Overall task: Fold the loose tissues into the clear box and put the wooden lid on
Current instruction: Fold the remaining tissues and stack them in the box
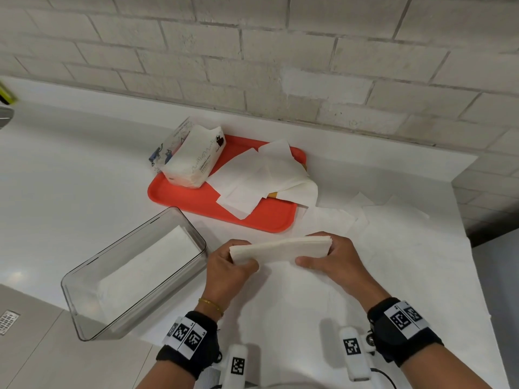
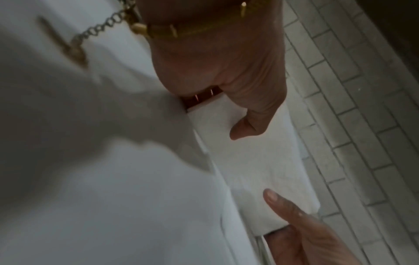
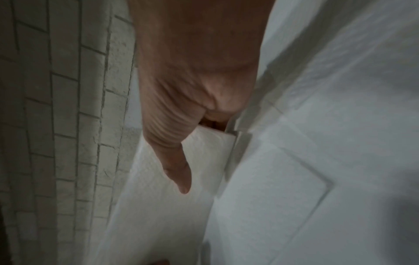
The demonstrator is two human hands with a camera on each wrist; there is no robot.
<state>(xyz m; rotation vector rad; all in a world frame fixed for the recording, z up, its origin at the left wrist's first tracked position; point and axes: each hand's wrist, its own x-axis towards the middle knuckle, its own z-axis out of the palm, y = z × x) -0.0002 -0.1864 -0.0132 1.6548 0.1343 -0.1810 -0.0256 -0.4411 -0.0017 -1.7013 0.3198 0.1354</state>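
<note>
A folded stack of white tissues (image 1: 280,249) is held above the counter between both hands. My left hand (image 1: 233,259) grips its left end, thumb on the near face. My right hand (image 1: 323,252) grips the right end the same way. The left wrist view shows the stack (image 2: 254,161) under the left thumb (image 2: 249,125); the right wrist view shows the stack (image 3: 204,156) under the right thumb (image 3: 179,172). The clear box (image 1: 84,279) stands open to the left with a folded tissue (image 1: 151,265) lying in it. Loose tissues (image 1: 261,175) lie on the red tray (image 1: 202,203). A sliver of wood (image 1: 272,195) peeks from under them.
A torn tissue pack (image 1: 193,155) sits on the tray's far left corner. More flat tissues (image 1: 379,220) lie spread on the white counter to the right and under my hands. A brick wall (image 1: 280,66) runs behind. The counter edge drops off at the right and near left.
</note>
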